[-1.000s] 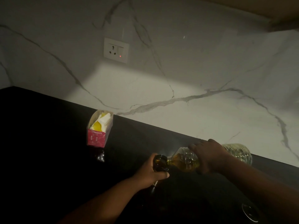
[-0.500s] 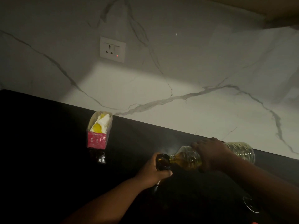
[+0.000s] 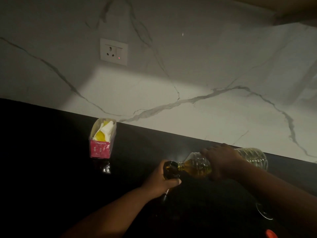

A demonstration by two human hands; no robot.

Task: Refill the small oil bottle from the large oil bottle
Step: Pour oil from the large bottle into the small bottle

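right hand [image 3: 221,161] grips tilted large oil bottle [image 3: 197,166] | neck at small oil bottle [image 3: 170,170] mouth | left hand [image 3: 161,183] grips it

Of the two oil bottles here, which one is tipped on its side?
The large clear bottle under the right hand lies near-horizontal, neck at the small dark bottle, which the left hand holds upright.

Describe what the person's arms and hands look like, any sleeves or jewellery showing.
Both forearms are bare, with no sleeves in view. The left hand and right hand wear no gloves. No rings, watch or bracelets show, though the dim light hides fine detail on the fingers.
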